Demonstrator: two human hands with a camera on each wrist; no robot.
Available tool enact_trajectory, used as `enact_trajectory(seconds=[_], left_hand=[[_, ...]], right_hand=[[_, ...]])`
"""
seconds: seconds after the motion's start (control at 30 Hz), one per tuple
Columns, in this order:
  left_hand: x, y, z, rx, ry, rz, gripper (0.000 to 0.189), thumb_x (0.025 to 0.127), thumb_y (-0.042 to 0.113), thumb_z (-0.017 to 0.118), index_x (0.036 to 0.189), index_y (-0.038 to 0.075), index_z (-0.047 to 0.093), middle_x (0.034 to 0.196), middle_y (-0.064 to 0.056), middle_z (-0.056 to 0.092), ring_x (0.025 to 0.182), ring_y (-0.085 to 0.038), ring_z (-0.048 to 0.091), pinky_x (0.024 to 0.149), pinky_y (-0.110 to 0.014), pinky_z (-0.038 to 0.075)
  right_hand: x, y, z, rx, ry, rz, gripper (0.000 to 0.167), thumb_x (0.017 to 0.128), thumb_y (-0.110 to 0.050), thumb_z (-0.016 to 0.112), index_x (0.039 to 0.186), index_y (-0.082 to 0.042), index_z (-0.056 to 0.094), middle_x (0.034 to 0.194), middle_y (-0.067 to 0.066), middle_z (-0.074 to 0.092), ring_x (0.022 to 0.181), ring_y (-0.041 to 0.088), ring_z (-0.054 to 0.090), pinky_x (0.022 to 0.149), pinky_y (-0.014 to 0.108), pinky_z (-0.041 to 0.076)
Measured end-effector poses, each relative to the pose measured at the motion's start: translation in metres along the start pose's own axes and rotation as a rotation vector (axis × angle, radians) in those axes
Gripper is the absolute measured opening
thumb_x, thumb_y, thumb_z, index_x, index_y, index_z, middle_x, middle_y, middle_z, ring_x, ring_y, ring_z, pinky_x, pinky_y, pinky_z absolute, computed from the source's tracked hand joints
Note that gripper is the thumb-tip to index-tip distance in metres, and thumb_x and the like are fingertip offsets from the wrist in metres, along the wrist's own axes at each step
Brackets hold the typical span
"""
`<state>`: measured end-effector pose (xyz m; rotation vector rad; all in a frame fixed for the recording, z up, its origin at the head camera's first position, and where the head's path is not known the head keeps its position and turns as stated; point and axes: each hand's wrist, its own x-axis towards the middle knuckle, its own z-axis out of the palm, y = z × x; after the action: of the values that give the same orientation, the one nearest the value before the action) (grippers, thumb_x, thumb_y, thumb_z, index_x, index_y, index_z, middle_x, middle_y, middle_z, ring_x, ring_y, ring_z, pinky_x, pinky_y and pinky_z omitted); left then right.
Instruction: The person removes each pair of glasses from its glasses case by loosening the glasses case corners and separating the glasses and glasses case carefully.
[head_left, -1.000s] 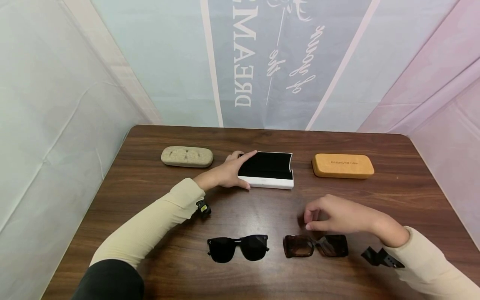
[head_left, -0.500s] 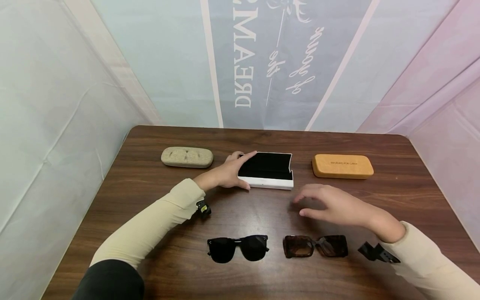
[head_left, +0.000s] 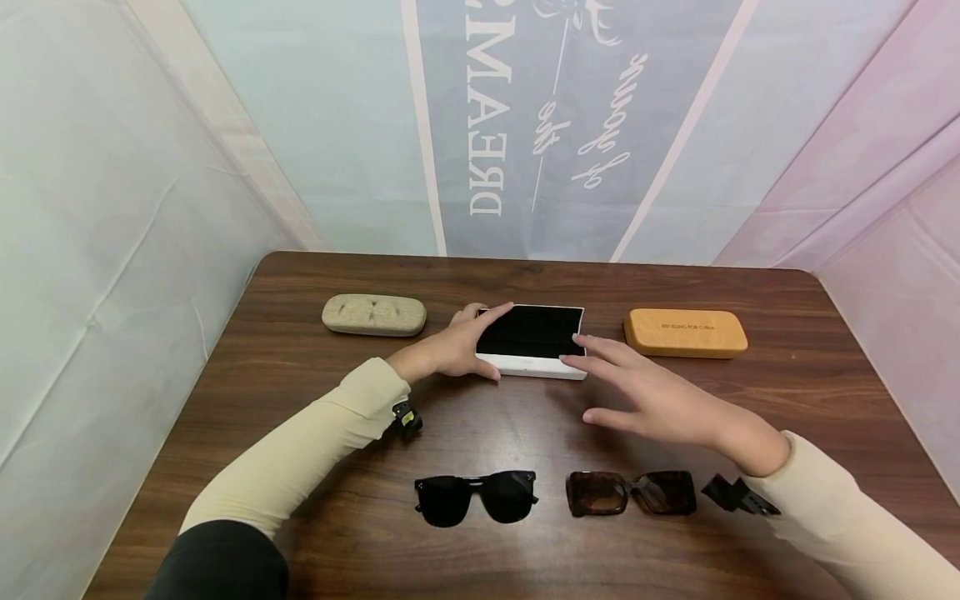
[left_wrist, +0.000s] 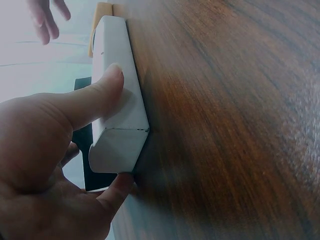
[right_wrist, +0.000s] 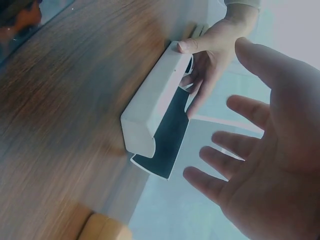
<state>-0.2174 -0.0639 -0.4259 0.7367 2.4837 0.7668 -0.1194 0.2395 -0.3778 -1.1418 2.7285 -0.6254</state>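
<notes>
- Subject item: I find the white case [head_left: 528, 367] on the tabletop [head_left: 450, 425], midway along the far edge and set in from it. It lies open, black lining exposed.
- Left hand [head_left: 448, 343]: grips the left end of the case, thumb pressed on the white front wall, other fingers round the end and behind.
- Right hand [head_left: 667, 396]: fingers straight and spread, holding nothing. From the head they seem to overlap the case's right end; my right wrist view shows a gap, so I record no contact.
- Change noted: over the last second the right hand has moved from above the brown sunglasses [head_left: 632, 492] towards the far edge and the case, its fingers straightening. Case and left hand show no shift.
- Meaning, in my judgement: both hands now attend the case; the left one steadies it, the right has no hold yet.
- Surroundings: yellow case [head_left: 686, 333] closed, right of the white one, towards the far right corner; beige case [head_left: 373, 315] closed, towards the far left corner.
- Nearer the person: black sunglasses [head_left: 476, 497] lie left of the brown pair, apart from it. The near edge is outside my view.
</notes>
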Motion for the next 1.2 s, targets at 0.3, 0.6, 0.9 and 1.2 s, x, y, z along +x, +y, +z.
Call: enact_trajectory(seconds=[0.3, 0.6, 0.9, 1.2], left_hand=[[0.0, 0.0, 0.001, 0.007, 0.005, 0.002, 0.108, 0.083, 0.03, 0.086, 0.165, 0.027, 0.015, 0.163, -0.021, 0.016, 0.148, -0.041, 0.02, 0.111, -0.056, 0.036], [-0.001, -0.001, 0.001, 0.011, 0.011, 0.012, 0.108, 0.083, 0.028, 0.087, 0.165, 0.025, 0.015, 0.161, -0.021, 0.019, 0.147, -0.041, 0.022, 0.111, -0.056, 0.037], [-0.001, 0.0, 0.0, 0.004, 0.01, 0.014, 0.109, 0.083, 0.027, 0.087, 0.165, 0.025, 0.015, 0.162, -0.022, 0.018, 0.147, -0.04, 0.021, 0.112, -0.055, 0.036], [0.0, 0.0, 0.0, 0.006, 0.005, 0.007, 0.108, 0.084, 0.028, 0.086, 0.165, 0.025, 0.015, 0.162, -0.021, 0.018, 0.147, -0.04, 0.022, 0.111, -0.055, 0.037]], right_hand=[[0.016, 0.005, 0.001, 0.046, -0.013, 0.03, 0.076, 0.097, -0.034, 0.071, 0.161, -0.022, 0.031, 0.167, 0.012, 0.021, 0.15, 0.036, 0.025, 0.111, 0.06, 0.035], [0.03, 0.021, 0.003, 0.075, 0.009, 0.071, 0.072, 0.099, -0.036, 0.068, 0.159, -0.014, 0.035, 0.168, 0.014, 0.018, 0.15, 0.039, 0.023, 0.109, 0.063, 0.035], [0.04, 0.036, 0.005, 0.113, 0.021, 0.142, 0.071, 0.101, -0.035, 0.065, 0.16, -0.012, 0.032, 0.169, 0.014, 0.011, 0.152, 0.041, 0.018, 0.11, 0.065, 0.031], [0.048, 0.042, 0.008, 0.158, -0.002, 0.207, 0.077, 0.102, -0.039, 0.062, 0.163, -0.013, 0.022, 0.17, 0.014, 0.006, 0.153, 0.041, 0.013, 0.112, 0.065, 0.028]])
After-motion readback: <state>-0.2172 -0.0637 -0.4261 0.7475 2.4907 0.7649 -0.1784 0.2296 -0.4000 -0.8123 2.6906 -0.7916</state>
